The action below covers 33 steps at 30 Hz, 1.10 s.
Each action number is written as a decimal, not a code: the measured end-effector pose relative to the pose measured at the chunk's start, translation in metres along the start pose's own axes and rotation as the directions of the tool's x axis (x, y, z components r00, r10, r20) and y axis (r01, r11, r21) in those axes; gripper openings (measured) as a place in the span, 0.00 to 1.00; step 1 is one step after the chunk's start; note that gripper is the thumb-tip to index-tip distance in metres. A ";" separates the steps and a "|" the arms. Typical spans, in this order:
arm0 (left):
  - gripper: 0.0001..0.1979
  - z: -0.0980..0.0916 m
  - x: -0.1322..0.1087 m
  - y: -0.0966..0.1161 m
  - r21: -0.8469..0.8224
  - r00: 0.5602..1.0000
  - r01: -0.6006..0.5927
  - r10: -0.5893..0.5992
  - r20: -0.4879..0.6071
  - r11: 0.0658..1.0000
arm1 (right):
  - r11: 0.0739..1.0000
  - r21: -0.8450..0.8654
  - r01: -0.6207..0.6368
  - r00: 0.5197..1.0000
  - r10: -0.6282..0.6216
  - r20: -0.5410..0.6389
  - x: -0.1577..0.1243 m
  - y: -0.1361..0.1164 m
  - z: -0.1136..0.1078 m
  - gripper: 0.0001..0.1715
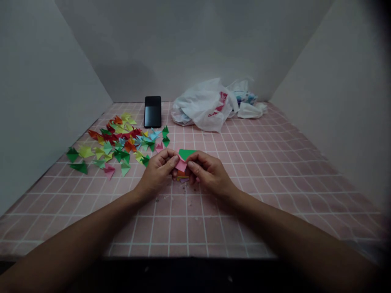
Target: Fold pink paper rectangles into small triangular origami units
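A small piece of pink origami paper (181,165) is pinched between the thumbs and fingers of both hands. My left hand (161,165) grips its left edge, and my right hand (209,169) closes on its right side. Just behind the pink piece shows a green paper (187,154); whether it is held too or lies on the stack, I cannot tell. Under the hands is a small stack of coloured paper (183,178), with orange, yellow and purple edges showing. Most of that stack is hidden.
Many folded paper pieces (122,154) in mixed colours lie scattered to the left. A black phone (152,112) rests behind them. White plastic bags (204,103) sit crumpled at the back. Pink checked cloth (256,162) covers the table, with pale walls on three sides.
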<state>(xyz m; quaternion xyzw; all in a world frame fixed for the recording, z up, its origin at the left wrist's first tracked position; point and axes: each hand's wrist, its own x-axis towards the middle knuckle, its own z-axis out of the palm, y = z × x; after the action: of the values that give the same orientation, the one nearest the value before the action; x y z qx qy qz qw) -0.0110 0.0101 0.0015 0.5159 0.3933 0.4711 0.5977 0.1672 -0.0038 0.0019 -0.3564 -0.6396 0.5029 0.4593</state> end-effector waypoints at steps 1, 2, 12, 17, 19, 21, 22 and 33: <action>0.12 0.000 0.000 0.000 0.007 1.000 -0.001 0.001 -0.002 1.000 | 1.000 -0.013 -0.003 1.000 0.003 0.000 0.000 0.001 0.000 0.09; 0.12 0.000 0.000 0.000 0.007 1.000 0.002 -0.002 -0.001 1.000 | 1.000 -0.020 -0.005 1.000 0.005 0.004 0.000 0.002 -0.001 0.09; 0.11 0.007 -0.005 0.009 0.104 0.994 -0.089 0.095 -0.050 0.991 | 0.998 0.039 -0.050 0.998 0.051 -0.032 0.001 0.002 0.001 0.09; 0.13 0.008 -0.007 0.009 0.086 0.990 -0.129 0.134 -0.053 0.988 | 0.993 0.089 -0.074 0.990 0.084 -0.113 0.001 -0.001 0.000 0.11; 0.13 0.009 -0.007 0.007 0.081 0.988 -0.138 0.142 -0.054 0.987 | 0.993 0.092 -0.071 0.987 0.083 -0.139 0.001 -0.001 0.000 0.11; 0.12 0.008 -0.006 0.006 0.086 0.988 -0.138 0.143 -0.053 0.987 | 0.992 0.108 -0.070 0.987 0.085 -0.137 0.001 -0.001 0.000 0.11; 0.11 0.008 -0.006 0.005 0.091 0.988 -0.140 0.145 -0.055 0.986 | 0.990 0.118 -0.072 0.987 0.087 -0.132 0.001 -0.001 0.001 0.11; 0.10 0.005 -0.004 0.003 0.134 0.976 -0.199 0.209 -0.061 0.971 | 0.976 0.187 -0.115 0.986 0.134 -0.095 0.000 -0.004 -0.001 0.13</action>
<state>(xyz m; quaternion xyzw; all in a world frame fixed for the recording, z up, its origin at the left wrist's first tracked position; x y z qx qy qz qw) -0.0074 0.0048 0.0056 0.5728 0.3895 0.5228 0.4969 0.1679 -0.0042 0.0055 -0.3792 -0.5421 0.5667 0.4910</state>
